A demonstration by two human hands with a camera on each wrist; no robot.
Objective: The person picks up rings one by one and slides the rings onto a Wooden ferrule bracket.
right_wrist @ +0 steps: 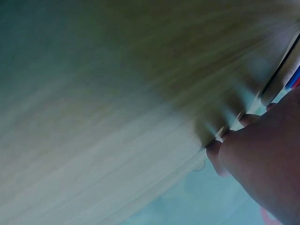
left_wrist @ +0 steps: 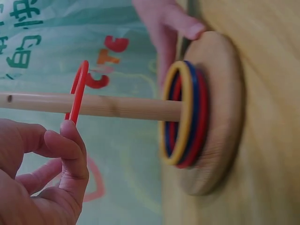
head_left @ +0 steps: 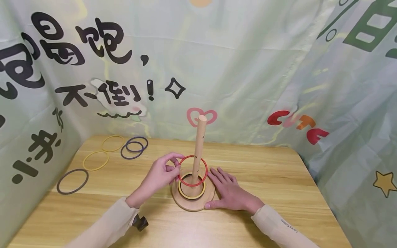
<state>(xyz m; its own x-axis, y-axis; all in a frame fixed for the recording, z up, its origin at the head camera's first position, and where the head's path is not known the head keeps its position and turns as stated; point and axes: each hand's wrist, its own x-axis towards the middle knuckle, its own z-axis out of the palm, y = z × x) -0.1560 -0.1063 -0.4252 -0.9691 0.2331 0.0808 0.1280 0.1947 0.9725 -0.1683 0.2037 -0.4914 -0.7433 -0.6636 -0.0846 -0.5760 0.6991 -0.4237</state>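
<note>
A red ring encircles the upright wooden peg, well above the base in the left wrist view. My left hand pinches that ring at its left side between thumb and fingertips. Lower down, a yellow ring, a dark blue ring and another red ring lie stacked round the peg on the round wooden base. My right hand rests at the base's right edge, fingers stretched out and thumb touching the rim. The right wrist view is dim and shows mostly the back of this hand.
To the left on the wooden table lie two yellow rings, the nearer yellow ring apart from two overlapping blue rings. A dark grey ring lies near the left edge. Printed curtains enclose the back and sides.
</note>
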